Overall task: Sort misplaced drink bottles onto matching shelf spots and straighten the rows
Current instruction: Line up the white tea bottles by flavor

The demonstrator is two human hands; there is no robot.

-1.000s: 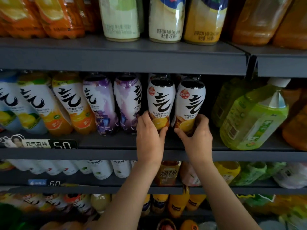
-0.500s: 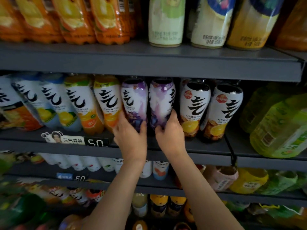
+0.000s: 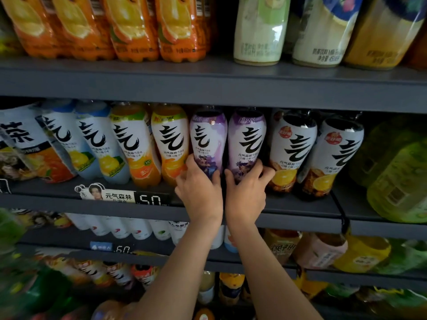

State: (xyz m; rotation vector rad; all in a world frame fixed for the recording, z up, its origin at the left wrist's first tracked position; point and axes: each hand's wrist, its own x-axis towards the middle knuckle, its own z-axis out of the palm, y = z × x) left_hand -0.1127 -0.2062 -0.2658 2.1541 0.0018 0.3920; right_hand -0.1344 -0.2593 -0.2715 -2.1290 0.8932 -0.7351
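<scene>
Two purple-labelled drink bottles stand side by side in the middle shelf row. My left hand (image 3: 199, 189) grips the base of the left purple bottle (image 3: 206, 139). My right hand (image 3: 246, 191) grips the base of the right purple bottle (image 3: 247, 139). To their left stand two orange-labelled bottles (image 3: 171, 142) and two blue lemon ones (image 3: 92, 144). To their right stand two black-capped lemon bottles (image 3: 293, 148). All carry the same large black brush character on a white label.
The dark grey middle shelf (image 3: 300, 207) has a price tag (image 3: 124, 196) on its front lip. Large green bottles (image 3: 397, 179) fill the right bay. Orange soda bottles (image 3: 129, 26) and milk tea bottles (image 3: 261, 31) stand on the shelf above. More bottles fill the lower shelves.
Both hands have left the two black-capped lemon bottles and moved left onto the two purple bottles. The view has shifted left with them.
</scene>
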